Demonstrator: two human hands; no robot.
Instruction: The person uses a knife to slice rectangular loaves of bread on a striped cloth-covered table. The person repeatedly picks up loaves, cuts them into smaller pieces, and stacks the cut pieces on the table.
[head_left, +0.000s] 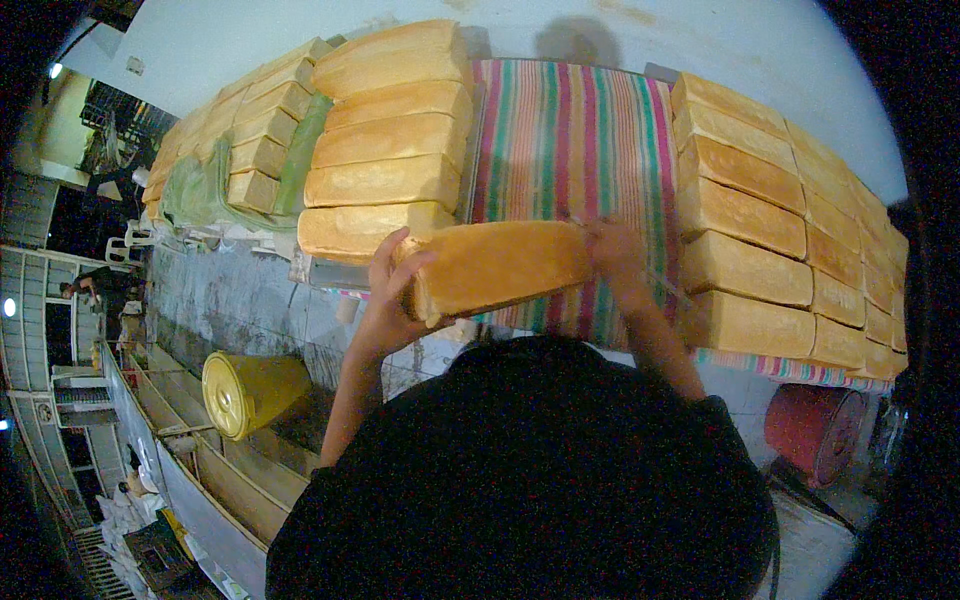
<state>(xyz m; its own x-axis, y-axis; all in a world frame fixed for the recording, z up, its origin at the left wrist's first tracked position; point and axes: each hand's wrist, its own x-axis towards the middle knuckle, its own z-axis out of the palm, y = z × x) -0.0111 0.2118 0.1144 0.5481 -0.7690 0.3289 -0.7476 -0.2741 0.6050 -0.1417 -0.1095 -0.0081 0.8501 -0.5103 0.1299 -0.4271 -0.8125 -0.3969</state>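
A long golden-brown loaf of bread (510, 266) is held level in front of me, over the near part of a striped cloth (570, 150). My left hand (394, 300) grips its left end, with the fingers over the top edge. At the other end, my right hand (616, 251) holds the loaf and is slightly blurred. To the left lies a row of similar loaves (386, 142), its nearest loaf close behind my left hand. More loaves (742, 217) stand in tight rows on the right side of the cloth.
Farther left, more loaves (262, 120) lie by a green cloth (195, 184). A yellow lidded bucket (255, 390) stands on the floor near a long metal-sided trough (217, 480). A red drum (814, 435) is at the lower right. Another person (112, 292) is far off at left.
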